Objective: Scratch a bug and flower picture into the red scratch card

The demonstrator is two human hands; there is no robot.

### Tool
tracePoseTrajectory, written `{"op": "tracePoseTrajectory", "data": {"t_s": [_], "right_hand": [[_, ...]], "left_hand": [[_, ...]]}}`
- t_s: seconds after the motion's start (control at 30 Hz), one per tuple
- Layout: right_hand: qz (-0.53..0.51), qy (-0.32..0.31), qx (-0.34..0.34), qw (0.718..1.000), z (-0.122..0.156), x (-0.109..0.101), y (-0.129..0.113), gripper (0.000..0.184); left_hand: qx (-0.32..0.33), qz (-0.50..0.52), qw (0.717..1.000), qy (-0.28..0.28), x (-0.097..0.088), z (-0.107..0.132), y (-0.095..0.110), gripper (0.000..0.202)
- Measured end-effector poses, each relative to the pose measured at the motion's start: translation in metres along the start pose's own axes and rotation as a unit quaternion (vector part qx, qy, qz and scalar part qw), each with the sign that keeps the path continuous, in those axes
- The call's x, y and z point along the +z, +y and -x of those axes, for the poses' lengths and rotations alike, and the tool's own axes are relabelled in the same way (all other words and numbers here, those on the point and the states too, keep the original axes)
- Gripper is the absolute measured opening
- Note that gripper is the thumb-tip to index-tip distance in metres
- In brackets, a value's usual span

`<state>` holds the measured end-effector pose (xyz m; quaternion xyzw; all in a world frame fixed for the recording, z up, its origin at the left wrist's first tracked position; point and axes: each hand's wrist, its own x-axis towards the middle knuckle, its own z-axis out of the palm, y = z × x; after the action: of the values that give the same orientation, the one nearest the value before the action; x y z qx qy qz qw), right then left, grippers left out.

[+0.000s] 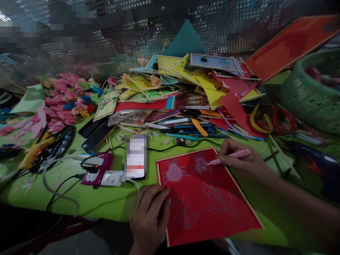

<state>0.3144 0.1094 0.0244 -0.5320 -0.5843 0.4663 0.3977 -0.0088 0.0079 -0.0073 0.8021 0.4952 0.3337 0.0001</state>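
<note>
The red card [209,198] lies flat on the green table [106,202], at its near edge, framed by thin wooden strips. The right hand [239,159] grips a pink pen [230,157], tip touching the card beside a drawn ladybird. The left hand [150,216] rests palm down, fingers loosely spread and holding nothing, on the card's near left corner. A phone [135,157] lies just left of the card. Pens and coloured card are heaped behind.

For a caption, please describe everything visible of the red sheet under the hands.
The red sheet looks like paper edged with pale sticks. It lies flat on the green table. Pale drawings show a beetle and flowers. The left hand rests on its left edge; the right hand holds a pink pen on it.
</note>
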Motion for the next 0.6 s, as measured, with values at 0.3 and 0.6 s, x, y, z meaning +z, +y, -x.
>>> {"op": "tracePoseTrajectory", "data": {"t_s": [0.3, 0.6], "right_hand": [[-0.010, -0.007, 0.002, 1.000, 0.0015, -0.0027, 0.0097, 0.031], [-0.017, -0.008, 0.013, 1.000, 0.0035, -0.0010, 0.0057, 0.028]], "left_hand": [[-0.002, -0.003, 1.000, 0.002, -0.0003, -0.0010, 0.0021, 0.027], [-0.005, -0.005, 1.000, 0.004, -0.0011, -0.0021, 0.0016, 0.025]]}}
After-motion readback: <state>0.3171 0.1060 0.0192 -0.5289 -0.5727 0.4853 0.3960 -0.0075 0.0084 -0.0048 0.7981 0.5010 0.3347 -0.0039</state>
